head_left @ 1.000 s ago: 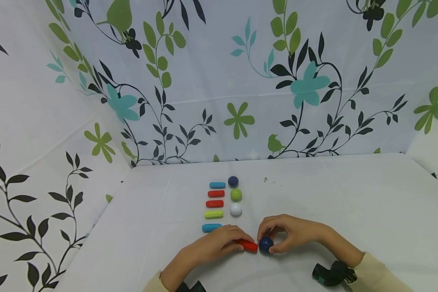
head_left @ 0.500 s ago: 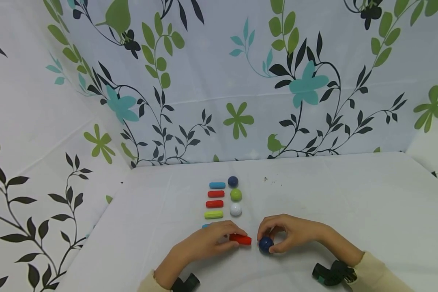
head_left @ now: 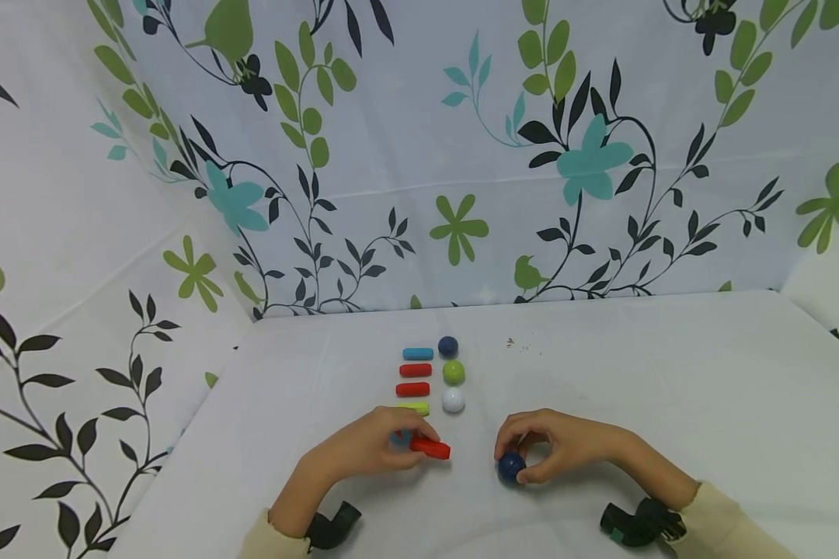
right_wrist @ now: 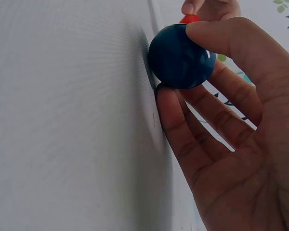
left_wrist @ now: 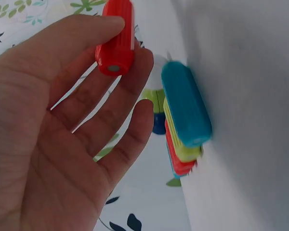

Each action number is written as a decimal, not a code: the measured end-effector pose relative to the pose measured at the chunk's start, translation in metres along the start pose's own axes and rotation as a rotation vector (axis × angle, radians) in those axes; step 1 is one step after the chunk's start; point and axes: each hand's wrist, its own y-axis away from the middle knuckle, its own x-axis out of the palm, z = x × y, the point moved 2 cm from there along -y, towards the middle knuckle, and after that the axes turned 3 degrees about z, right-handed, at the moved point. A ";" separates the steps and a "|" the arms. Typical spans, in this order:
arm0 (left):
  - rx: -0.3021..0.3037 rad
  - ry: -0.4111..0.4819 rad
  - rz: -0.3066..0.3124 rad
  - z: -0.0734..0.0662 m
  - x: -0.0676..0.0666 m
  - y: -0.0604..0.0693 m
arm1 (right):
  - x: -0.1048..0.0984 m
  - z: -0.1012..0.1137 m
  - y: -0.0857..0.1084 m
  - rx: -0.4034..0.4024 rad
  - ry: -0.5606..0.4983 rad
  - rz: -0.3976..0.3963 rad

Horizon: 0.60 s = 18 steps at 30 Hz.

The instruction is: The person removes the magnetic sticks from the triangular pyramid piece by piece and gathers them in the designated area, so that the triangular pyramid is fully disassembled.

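Note:
My left hand (head_left: 370, 446) pinches a short red rod (head_left: 430, 448) between thumb and fingers, over the near end of a column of rods. In the left wrist view, a grey round spot marks the end of this red rod (left_wrist: 114, 55), which is held off the table. A blue rod (left_wrist: 185, 103) lies just beyond the fingers; the hand mostly covers it in the head view. To the right, my right hand (head_left: 562, 446) holds a dark blue ball (head_left: 511, 468) by thumb and fingertips at the table surface. The right wrist view has this glossy ball (right_wrist: 180, 57) up close.
Beyond the left hand lie a yellow-green rod (head_left: 416, 407), two red rods, the nearer red rod (head_left: 412, 390) included, and a blue rod (head_left: 418, 354). Beside them line up a white ball (head_left: 453, 401), a green ball (head_left: 454, 373) and a dark blue ball (head_left: 448, 346). A patterned cloth (head_left: 391, 171) hangs behind.
My left hand has carried the red rod leftward and slightly away from me, from beside the held ball to near the rod column. The right hand has stayed in place with its ball.

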 end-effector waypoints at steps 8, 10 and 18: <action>-0.078 0.053 0.045 0.008 -0.009 0.008 | 0.000 0.001 0.000 -0.016 0.003 -0.003; -0.095 0.048 0.057 0.010 -0.010 0.009 | 0.000 0.001 0.000 -0.022 0.006 -0.004; -0.193 0.037 0.101 0.013 -0.010 0.012 | 0.000 0.000 0.000 -0.042 0.008 -0.006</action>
